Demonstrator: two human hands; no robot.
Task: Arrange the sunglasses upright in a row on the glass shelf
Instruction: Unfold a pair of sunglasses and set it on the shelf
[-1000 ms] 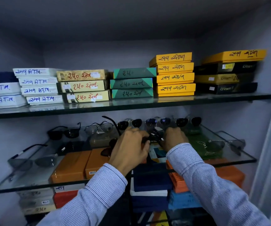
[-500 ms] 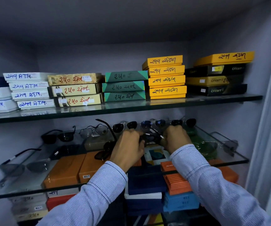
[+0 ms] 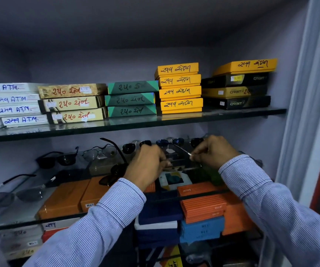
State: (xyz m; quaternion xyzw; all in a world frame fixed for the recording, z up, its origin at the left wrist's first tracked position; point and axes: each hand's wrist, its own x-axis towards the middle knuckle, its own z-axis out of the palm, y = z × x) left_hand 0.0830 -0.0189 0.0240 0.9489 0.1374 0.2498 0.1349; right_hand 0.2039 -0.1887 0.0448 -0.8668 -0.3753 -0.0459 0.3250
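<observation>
On the glass shelf, a row of sunglasses stands along the back, and before it the left hand and right hand each pinch a thin-framed pair, apparently mid-placement, needing gentle upright seating next.

Glass shelf under both hands is smooth, clear and glossy; sunglasses just beyond the left hand carry glossy dark lenses on thin metal frames; boxes above the right hand are matt cardboard; sleeves are striped woven cloth.
</observation>
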